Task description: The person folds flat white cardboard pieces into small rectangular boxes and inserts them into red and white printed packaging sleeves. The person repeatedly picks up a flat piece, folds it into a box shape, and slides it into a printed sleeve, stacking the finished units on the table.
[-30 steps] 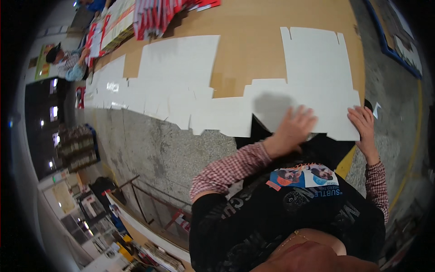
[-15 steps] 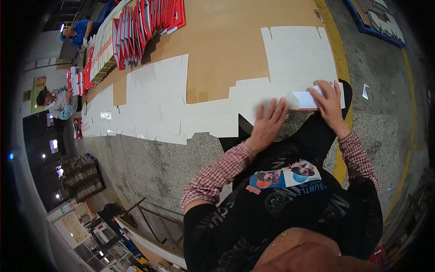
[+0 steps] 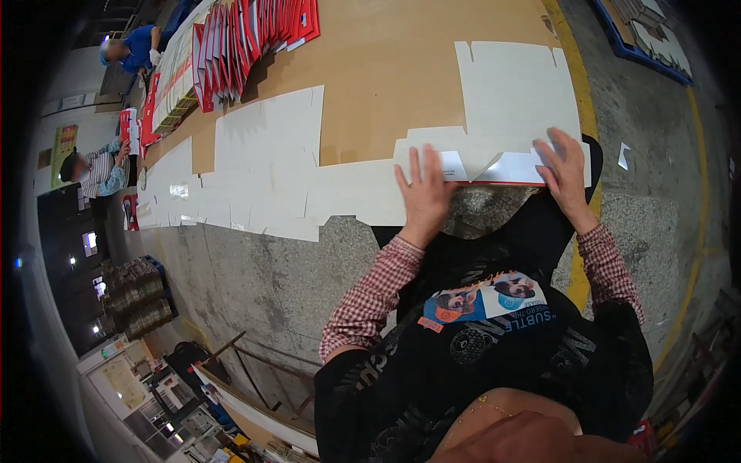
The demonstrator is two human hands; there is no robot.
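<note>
A white die-cut cardboard blank lies along the near right edge of the table. Its near edge is folded over into a white strip with a thin red border, and a pointed notch breaks the strip near its middle. My left hand lies over the left end of this fold, fingers spread and palm down. At the fold's right end rests my right hand, fingers apart and slightly bent, thumb against the strip. Neither hand grips anything.
More flat white blanks overlap leftward along the brown tabletop. Red-and-white folded cartons stand in a row at the far left. Two people work beyond. A blue pallet holds stacked sheets at far right.
My left hand has slid leftward along the blank's near edge, and more of that edge is now folded over. My right hand has stayed near the right end, its fingers spread wider.
</note>
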